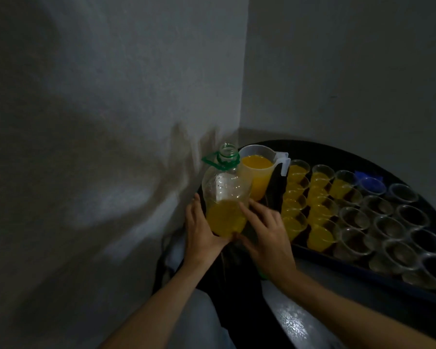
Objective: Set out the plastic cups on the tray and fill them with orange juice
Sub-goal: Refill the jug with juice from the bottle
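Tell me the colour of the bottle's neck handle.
Green; the handle shows best in head view.

Illumination is dim overall, with visible grain. A soft pale patch of light lies on the left wall (126, 205), with broad shadows around it. There is a glare spot on the table (293, 321) and weak highlights on the bottle (223, 187). Wide-angle distortion curves the tray (337, 258) rim. The cups (398, 222) at right appear soft.
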A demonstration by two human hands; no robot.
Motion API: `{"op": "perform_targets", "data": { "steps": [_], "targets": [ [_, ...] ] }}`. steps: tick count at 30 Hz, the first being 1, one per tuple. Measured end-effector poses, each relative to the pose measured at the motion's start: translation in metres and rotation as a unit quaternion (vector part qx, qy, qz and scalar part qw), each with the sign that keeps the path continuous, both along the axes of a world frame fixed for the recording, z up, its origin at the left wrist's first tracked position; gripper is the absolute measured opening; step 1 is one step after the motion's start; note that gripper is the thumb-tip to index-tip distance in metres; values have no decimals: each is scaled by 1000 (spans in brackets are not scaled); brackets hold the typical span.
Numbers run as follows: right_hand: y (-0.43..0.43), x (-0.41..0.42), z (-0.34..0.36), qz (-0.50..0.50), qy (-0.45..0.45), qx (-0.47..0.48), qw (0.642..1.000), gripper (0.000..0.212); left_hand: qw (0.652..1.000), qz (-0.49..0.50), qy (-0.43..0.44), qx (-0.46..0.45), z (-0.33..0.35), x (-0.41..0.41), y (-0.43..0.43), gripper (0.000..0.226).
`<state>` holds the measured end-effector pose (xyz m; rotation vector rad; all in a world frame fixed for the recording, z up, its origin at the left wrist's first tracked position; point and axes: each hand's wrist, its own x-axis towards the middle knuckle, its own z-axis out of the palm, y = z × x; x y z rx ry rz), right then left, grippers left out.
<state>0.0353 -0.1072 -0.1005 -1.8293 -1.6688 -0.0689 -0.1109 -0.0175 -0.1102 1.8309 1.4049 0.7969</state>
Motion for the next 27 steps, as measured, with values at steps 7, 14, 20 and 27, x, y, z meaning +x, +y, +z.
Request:
{"op": "perform_targets", "data": {
  "steps": [7, 14, 20, 27],
  "targets": [
    [-47, 20, -89, -75, -37, -206, 975, 76, 999, -8, 33, 8, -7, -13, -10, 137],
    [-54, 11, -119, -125, -61, -212, 967, 55, 999, -14, 29, -17, -25, -20, -26, 133],
    [-41, 3, -63, -146, 195, -148, 959, 38, 999, 23, -37, 13, -7, -11, -22, 135],
    [19, 13, 100, -89, 355, 130, 921, 40, 993, 42, -75, 83, 51, 21, 17, 135]
  ]
}}
